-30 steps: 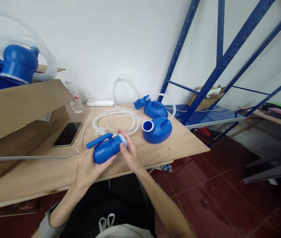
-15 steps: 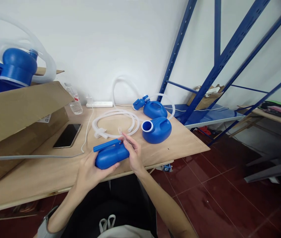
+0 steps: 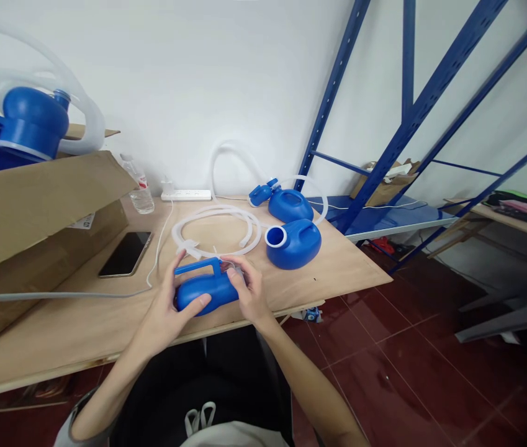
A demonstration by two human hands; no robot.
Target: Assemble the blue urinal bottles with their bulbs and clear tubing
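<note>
Near the table's front edge I hold a small blue plastic vessel with a side handle, lying on its side with the handle away from me. My left hand is wrapped round its left end, thumb across the near side. At the right end my right hand grips it, and the fingers hide that end. A thin whitish strip shows by the right fingertips, too small to name. Behind the hands lies a coiled translucent hose. To the right rests a blue urinal bottle with a white-rimmed mouth facing left.
Another blue bottle with hose stands further back. On the left are a cardboard box holding blue vessels and hoses, a phone, a water bottle and a power strip. A blue metal rack rises at the right.
The vessel has turned in my hands, so its handle now stands further from the body. My left fingers have shifted up round its left end.
</note>
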